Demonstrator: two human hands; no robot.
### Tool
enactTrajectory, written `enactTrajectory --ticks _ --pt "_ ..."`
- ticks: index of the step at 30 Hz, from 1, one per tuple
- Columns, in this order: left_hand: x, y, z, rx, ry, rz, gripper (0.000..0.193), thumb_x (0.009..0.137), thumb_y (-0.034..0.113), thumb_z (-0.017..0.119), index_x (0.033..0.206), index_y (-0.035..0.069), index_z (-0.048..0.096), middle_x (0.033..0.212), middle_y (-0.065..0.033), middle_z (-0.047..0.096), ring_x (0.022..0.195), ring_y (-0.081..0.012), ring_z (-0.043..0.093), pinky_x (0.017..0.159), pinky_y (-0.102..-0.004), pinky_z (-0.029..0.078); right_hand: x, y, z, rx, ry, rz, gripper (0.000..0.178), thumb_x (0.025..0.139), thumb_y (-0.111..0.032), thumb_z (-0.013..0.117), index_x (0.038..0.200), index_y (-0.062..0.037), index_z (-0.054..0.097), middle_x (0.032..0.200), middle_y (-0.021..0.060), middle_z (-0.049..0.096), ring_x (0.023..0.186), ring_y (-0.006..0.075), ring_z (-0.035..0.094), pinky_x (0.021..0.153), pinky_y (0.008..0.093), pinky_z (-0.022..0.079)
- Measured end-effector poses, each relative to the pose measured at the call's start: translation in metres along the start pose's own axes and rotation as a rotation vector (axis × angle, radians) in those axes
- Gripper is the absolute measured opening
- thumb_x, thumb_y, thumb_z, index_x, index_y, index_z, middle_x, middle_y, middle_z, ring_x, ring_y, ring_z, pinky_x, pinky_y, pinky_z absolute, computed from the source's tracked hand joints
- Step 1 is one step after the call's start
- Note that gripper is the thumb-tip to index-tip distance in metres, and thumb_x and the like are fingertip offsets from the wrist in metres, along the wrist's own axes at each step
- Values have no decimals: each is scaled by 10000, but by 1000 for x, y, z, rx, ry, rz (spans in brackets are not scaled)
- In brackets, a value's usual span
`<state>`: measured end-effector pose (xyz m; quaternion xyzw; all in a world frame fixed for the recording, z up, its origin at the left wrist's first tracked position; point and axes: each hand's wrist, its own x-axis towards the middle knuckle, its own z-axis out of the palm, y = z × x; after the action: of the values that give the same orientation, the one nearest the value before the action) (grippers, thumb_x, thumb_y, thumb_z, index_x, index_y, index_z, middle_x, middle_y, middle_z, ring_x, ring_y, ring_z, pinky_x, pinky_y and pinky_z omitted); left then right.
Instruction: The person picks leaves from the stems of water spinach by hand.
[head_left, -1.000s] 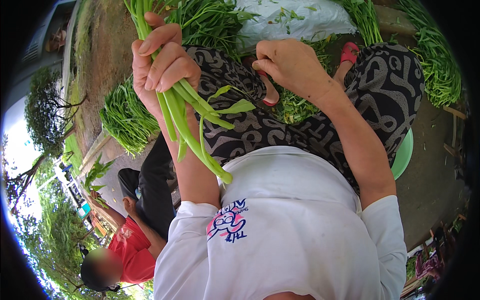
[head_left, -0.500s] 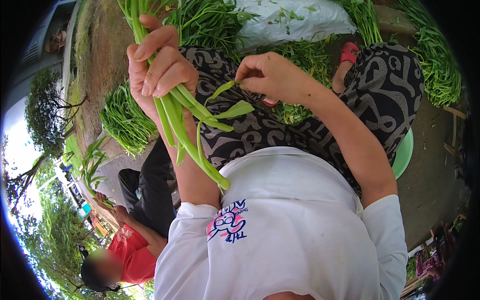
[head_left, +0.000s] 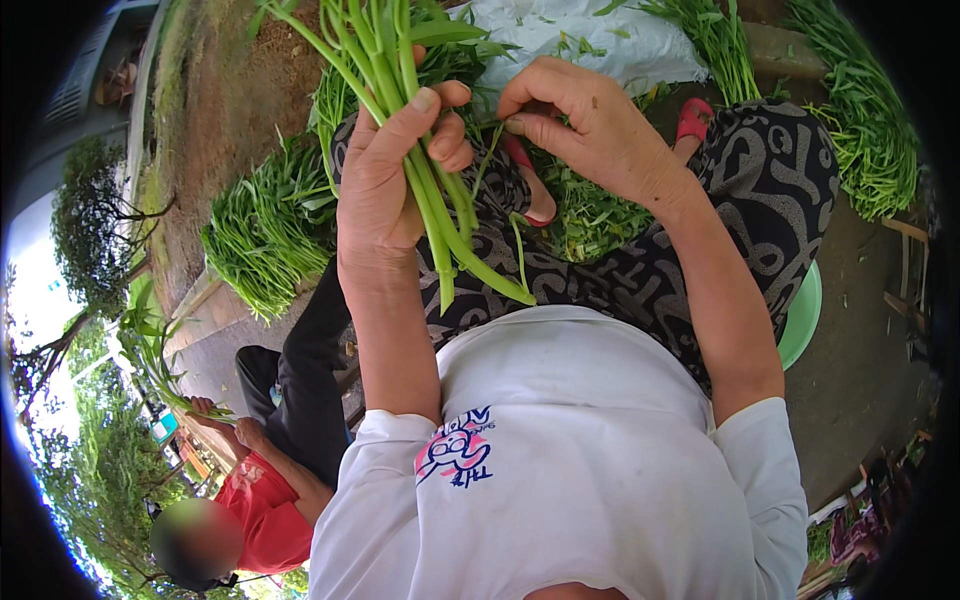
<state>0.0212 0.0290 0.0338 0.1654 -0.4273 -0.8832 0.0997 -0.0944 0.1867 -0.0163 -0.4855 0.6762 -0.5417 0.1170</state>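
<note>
My left hand [head_left: 400, 170] is closed around a bunch of water spinach [head_left: 435, 225]. The cut stem ends hang down over my lap, and the tops stick up past my fingers. Just right of it, my right hand [head_left: 595, 130] pinches a thin green leaf stalk [head_left: 487, 160] between thumb and forefinger. That stalk runs down beside the bunch; where it joins the stems is hard to make out. Below my right hand, loose plucked leaves [head_left: 600, 215] lie in a pile on the ground between my legs.
Bundled greens [head_left: 265, 235] lie at my left, with further bundles [head_left: 865, 130] at the far right. A pale plastic sack [head_left: 600, 45] lies ahead. A green basin [head_left: 803, 320] is by my right thigh. To the left, a person in a red shirt [head_left: 265, 510] holds greens [head_left: 150, 350].
My left hand has turned and moved right with the bunch, whose stem ends have swung up off my shirt. My right hand has risen slightly, a thin stalk still in its pinch.
</note>
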Motion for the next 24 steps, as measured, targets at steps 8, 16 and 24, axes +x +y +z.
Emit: enactTrajectory --ticks 8,16,24 --pt "2 -6 -2 88 -31 -23 366 918 36 518 1280 57 474 947 -93 613 630 -89 483 750 -317 541 -1 -4 6 -83 59 -87 99 833 -143 640 876 -75 581 832 52 563 754 274 600 658 370 488" --pt "-1 -7 11 132 5 -46 406 918 42 541 1312 22 444 904 -99 600 647 -131 524 681 -325 530 -1 0 2 3 -2 -93 88 895 -88 595 951 -21 579 862 64 561 767 191 589 688 290 480" --pt "-1 -4 9 69 -87 -48 400 925 52 546 1308 18 437 885 -101 600 640 -143 548 692 -330 534 -2 -5 11 581 47 240 174 926 -175 565 908 -5 594 703 32 584 643 97 557 597 249 458"
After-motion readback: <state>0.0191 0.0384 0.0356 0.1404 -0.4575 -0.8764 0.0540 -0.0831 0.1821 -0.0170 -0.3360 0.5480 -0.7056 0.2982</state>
